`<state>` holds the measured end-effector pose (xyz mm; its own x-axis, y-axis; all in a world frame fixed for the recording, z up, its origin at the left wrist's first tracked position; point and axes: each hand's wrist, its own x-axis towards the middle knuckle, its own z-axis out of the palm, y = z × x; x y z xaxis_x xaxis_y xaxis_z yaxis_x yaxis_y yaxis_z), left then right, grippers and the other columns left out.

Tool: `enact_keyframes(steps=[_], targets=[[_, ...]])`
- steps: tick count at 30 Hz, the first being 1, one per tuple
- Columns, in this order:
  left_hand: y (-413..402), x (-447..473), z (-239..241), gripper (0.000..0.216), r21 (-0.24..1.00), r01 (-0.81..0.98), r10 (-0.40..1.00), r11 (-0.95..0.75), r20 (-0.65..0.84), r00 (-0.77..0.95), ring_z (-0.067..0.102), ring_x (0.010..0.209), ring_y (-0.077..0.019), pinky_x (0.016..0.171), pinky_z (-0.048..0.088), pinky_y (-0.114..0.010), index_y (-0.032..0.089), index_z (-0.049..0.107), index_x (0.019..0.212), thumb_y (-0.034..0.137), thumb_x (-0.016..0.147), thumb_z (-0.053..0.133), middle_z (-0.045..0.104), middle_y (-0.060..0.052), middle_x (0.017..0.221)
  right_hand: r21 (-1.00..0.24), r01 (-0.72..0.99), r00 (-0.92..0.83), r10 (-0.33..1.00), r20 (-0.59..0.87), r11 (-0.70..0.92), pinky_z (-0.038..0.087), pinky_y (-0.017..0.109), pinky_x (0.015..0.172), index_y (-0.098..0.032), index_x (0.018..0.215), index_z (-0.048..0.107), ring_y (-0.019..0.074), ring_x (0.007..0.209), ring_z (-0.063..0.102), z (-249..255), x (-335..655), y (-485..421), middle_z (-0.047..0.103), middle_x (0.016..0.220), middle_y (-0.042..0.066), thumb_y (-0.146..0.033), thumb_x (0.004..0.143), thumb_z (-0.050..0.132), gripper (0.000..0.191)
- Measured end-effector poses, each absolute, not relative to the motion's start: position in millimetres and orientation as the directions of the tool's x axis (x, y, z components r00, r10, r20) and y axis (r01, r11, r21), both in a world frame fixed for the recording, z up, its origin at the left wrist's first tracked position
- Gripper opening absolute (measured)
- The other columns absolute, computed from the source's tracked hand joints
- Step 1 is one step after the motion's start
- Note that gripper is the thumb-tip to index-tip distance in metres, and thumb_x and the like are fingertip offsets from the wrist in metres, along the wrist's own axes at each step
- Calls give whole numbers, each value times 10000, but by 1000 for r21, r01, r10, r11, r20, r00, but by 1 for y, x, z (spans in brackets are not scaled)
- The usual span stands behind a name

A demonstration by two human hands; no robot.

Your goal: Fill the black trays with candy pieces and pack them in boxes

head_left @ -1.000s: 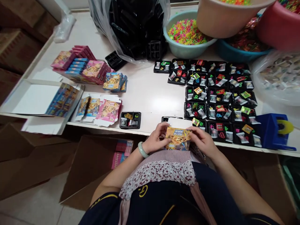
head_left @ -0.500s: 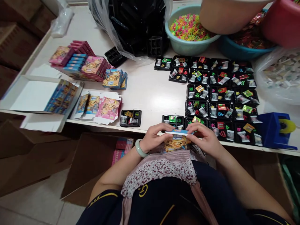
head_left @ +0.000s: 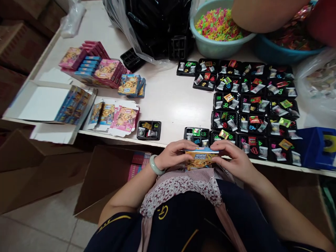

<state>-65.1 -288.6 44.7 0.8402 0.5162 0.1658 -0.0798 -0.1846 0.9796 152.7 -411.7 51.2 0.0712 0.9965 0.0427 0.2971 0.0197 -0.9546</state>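
Observation:
A small blue-and-yellow printed cardboard box (head_left: 201, 161) is held between my two hands at the table's front edge. My left hand (head_left: 174, 155) pinches its left end, fingers on top and thumb on the printed face. On its right end my right hand (head_left: 231, 156) grips in the same way. The box's blue top edge faces away from me and looks closed. Just beyond my hands lies a black compartment tray (head_left: 196, 134) with wrapped sweets and small coloured plastic pieces. Another filled tray (head_left: 149, 130) sits farther left, near the flattened pink cartons (head_left: 125, 119).
Rows of filled black trays (head_left: 254, 105) cover the right side, beside a blue tape dispenser (head_left: 321, 147). Behind stand a basin of coloured pieces (head_left: 220, 45) and a bag of black trays (head_left: 154, 31). Stacked boxes (head_left: 105, 71) and an open white carton (head_left: 36, 103) occupy the left.
The box's upper flap, showing a white edge earlier, now lies flush, and more of the printed face shows. My hands still grip both ends. The whole view has shifted slightly.

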Motion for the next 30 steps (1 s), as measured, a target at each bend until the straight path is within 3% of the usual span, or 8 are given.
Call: enact_keyframes(steps=[6,8,10,14,16,19,24,30], targets=[[-288,-61,46,296,986,88,617,-140,17,787,667,922,-164,778,574,-269,180,637,1087,293,819,692,683,-95,1028,-940,335,90,990,105,70,543,380,817,-257,1004,669,212,1010,616,52,152,-415,646,1060,82,-291,889,589,144],[-281,-55,53,266,976,105,669,-189,50,742,669,916,-171,775,575,-273,192,662,1054,272,803,701,694,-84,1008,-956,290,86,994,62,34,548,348,801,-261,1134,639,218,1088,599,55,171,-420,613,1206,96,-337,862,622,283],[-268,-47,57,138,958,86,766,-274,163,621,672,869,-168,764,573,-286,205,697,916,230,780,706,710,-49,918,-930,363,243,970,27,-65,544,334,784,-258,1169,630,217,1056,610,54,211,-435,615,1218,90,-370,839,640,348],[-239,-21,58,234,931,75,920,-357,336,202,673,785,-176,774,570,-343,231,710,783,191,570,798,724,6,843,-590,529,809,573,132,-610,500,401,846,-190,1006,694,232,885,617,47,320,-502,648,980,100,-320,864,556,237],[-233,-8,60,270,934,94,933,-346,332,135,665,736,-185,783,567,-388,239,723,763,215,505,802,725,5,816,-396,403,914,386,126,-825,478,422,872,-132,1048,695,243,854,619,42,362,-537,620,1052,153,-274,857,539,284],[-236,7,66,311,944,129,946,-303,282,159,648,686,-183,766,566,-411,272,749,800,227,497,800,731,11,811,-255,335,937,348,-8,-907,470,390,857,-151,1010,728,240,855,619,31,395,-563,596,1085,152,-323,852,568,283],[-244,19,70,333,944,193,948,-267,222,227,634,675,-165,694,548,-348,301,760,842,197,528,799,741,31,832,-399,327,913,395,-100,-856,464,372,825,-207,927,743,205,798,583,12,409,-572,605,922,79,-396,796,624,259],[-240,23,65,325,953,171,956,-249,213,202,611,609,-141,654,547,-321,254,760,801,187,485,798,733,16,767,-882,-9,935,308,-174,-470,527,358,744,-199,833,630,164,749,583,-12,403,-587,609,849,26,-552,671,678,392]])
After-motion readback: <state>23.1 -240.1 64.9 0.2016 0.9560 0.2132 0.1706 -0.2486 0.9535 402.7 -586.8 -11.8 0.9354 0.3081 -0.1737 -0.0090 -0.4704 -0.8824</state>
